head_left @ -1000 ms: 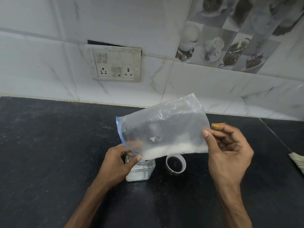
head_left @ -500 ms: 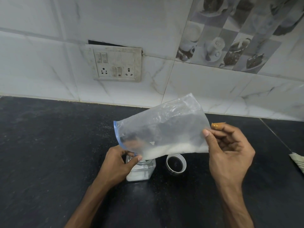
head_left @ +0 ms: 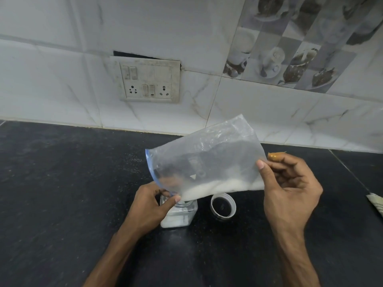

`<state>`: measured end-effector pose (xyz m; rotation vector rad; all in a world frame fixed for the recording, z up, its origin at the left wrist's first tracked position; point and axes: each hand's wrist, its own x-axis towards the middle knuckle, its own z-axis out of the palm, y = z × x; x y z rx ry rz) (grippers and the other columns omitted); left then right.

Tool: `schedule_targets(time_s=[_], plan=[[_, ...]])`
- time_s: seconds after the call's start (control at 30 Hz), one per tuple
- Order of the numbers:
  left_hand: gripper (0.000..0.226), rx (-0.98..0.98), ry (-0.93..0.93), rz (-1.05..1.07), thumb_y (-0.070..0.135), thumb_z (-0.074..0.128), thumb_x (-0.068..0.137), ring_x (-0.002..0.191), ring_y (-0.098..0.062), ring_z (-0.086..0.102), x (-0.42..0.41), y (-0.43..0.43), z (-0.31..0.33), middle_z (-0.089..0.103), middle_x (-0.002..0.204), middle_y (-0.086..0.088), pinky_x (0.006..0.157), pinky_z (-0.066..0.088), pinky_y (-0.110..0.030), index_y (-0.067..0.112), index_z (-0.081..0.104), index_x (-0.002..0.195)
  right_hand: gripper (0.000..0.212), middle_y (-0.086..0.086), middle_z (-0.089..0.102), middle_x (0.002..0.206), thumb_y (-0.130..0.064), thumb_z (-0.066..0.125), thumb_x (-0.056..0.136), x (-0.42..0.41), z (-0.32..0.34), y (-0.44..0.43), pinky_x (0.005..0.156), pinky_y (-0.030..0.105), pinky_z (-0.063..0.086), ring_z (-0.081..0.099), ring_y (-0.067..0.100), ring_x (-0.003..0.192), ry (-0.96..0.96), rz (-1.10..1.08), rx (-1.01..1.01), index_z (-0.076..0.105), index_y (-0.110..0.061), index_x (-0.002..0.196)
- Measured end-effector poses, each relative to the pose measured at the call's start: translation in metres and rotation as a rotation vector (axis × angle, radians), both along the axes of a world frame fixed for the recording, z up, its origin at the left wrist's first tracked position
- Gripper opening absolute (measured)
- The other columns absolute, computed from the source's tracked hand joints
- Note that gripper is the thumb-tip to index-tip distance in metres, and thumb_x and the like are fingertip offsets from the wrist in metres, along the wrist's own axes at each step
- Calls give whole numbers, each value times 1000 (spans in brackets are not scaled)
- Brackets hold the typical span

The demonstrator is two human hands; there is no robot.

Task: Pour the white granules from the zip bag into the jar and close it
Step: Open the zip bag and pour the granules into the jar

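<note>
Head view. Right hand (head_left: pixel 290 193) pinches the closed bottom edge of the clear plastic zip bag (head_left: pixel 207 160), thumb on the near face, fingers curled behind. Bag is up in the air and tilted: blue-zip mouth end low on the left, bottom end higher on the right.

White granules (head_left: pixel 223 186) lie in a band along the bag's lower edge, running down toward the mouth corner. Left hand (head_left: pixel 149 206) grasps that low corner, thumb pressed on it right over the opening of the small clear square plastic jar (head_left: pixel 182 215). Cannot tell whether its fingers also wrap the jar neck.

Jar stands upright on the black stone countertop (head_left: pixel 62 204), open, with a layer of white granules in its bottom. White round screw lid (head_left: pixel 223 207) lies just beside the jar on its right, open side up, under the bag's lower edge.

Small orange-brown object (head_left: pixel 276 156) shows just behind the right hand's fingers; cannot tell what it is. Pale cloth (head_left: pixel 376 204) sits at the counter's right edge, well apart. Dirty white switch-and-socket plate (head_left: pixel 148 79) is on the white marble-look tiled wall (head_left: pixel 51 79) behind.
</note>
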<state>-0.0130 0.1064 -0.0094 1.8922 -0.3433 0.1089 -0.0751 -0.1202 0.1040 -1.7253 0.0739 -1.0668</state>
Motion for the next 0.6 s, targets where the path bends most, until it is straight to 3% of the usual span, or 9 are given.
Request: schedule_targets(time_s=[0.1, 0.2, 0.6], plan=[[34, -19, 14, -2, 10, 82, 75, 84, 3, 69, 0, 0, 1, 72, 88, 28, 76, 53, -14, 41, 68, 82, 28, -9, 73, 90, 2, 78, 80, 0, -1, -2, 75, 16, 56, 72, 7, 82, 17, 11, -18, 69, -17, 97], [28, -7, 21, 0, 10, 82, 75, 74, -1, 68, 1, -2, 0, 72, 80, 25, 70, 51, -13, 36, 71, 75, 26, -5, 73, 92, 1, 79, 79, 0, -3, -5, 77, 21, 57, 73, 9, 82, 15, -4, 23, 69, -15, 97], [20, -4, 32, 4, 14, 82, 75, 78, -1, 68, 1, 0, -2, 72, 80, 24, 72, 53, -17, 32, 72, 74, 27, -8, 73, 89, 2, 78, 80, 0, -4, -2, 76, 20, 56, 71, 8, 80, 7, -14, 33, 68, -19, 93]])
